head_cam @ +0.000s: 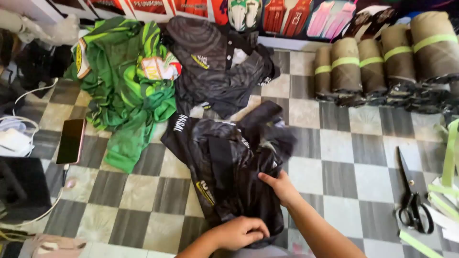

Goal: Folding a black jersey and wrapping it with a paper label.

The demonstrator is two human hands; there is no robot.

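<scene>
Black jersey (229,167), a thin, slippery-looking synthetic shirt with a faint grey pattern and small yellow markings, lies crumpled in soft folds on the checkered tile floor (344,157) at the lower middle of the frame, and we have both hands on it. Our left hand (239,233), at the bottom centre, is curled closed over the garment's lower edge, fingers bunched into the cloth. Our right hand (282,186), just above and to the right, presses on the fabric with the thumb pointing left and the fingers tucked into a fold. Above it, in the upper middle, we see a second dark shirt heap (220,62), equally rumpled, and to its left a bright green jersey pile (129,86) with glossy, lighter green streaks. A flat rectangular phone (71,141) with a dark screen and pinkish rim rests on the tiles at the left. Along the upper right stand tightly rolled, cylindrical fabric bundles (377,64), brownish on top and dark below, each banded by a lime-green strip. At the lower right lie black-handled scissors (411,196) with long metal blades, beside loose lime-green strips (447,162). The tiles are smooth squares of grey and off-white.
</scene>
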